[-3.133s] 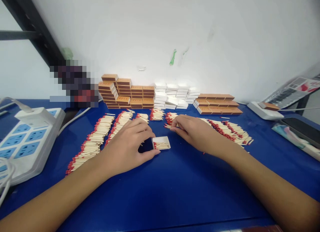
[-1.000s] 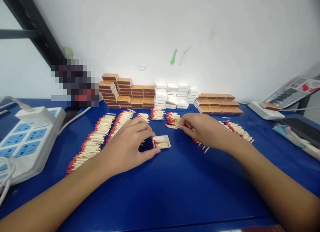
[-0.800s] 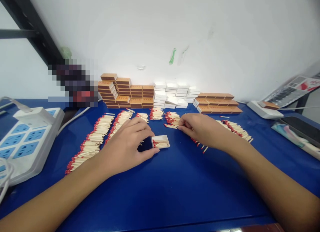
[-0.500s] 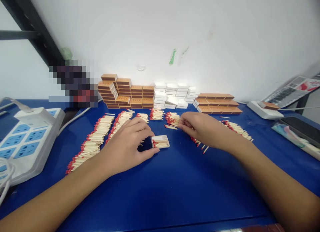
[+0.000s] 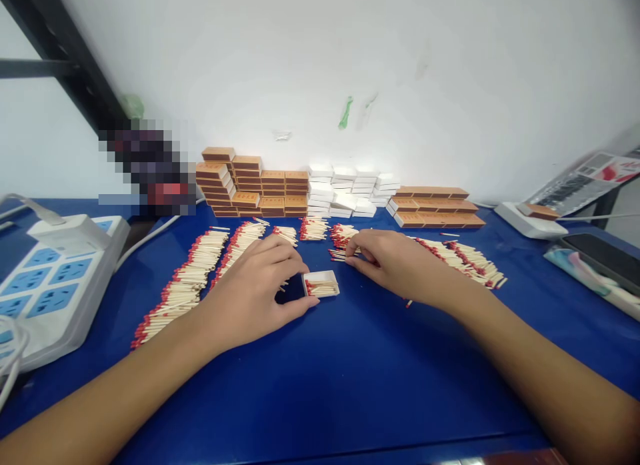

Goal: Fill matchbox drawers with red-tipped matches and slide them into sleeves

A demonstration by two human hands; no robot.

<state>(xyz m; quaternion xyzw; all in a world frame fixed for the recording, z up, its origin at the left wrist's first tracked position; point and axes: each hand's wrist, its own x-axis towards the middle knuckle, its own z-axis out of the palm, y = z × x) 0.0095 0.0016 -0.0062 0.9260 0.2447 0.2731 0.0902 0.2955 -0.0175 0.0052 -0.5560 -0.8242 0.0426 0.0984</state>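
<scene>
A small white matchbox tray (image 5: 329,277) lies on the blue table, with a few red-headed matches (image 5: 320,288) inside along its near side. Thumb and forefinger of my left hand (image 5: 260,285) grip the tray's left end. To the right of it, my right hand (image 5: 393,261) is closed in a pinch on the stick ends of a few loose matches (image 5: 338,255). These lie just in front of a small match pile (image 5: 343,234). My right hand and forearm partly cover other matches behind them.
Long match rows (image 5: 200,265) spread at left, and another match row (image 5: 475,261) at right. Against the wall stand stacked brown matchboxes (image 5: 273,185), white trays (image 5: 333,191) and more brown boxes (image 5: 435,208). A power strip (image 5: 65,278) sits left; a phone (image 5: 607,258) right.
My right hand has moved slightly left and nearer, from the match pile to the loose matches in front of it. My left hand and the tray have stayed put.
</scene>
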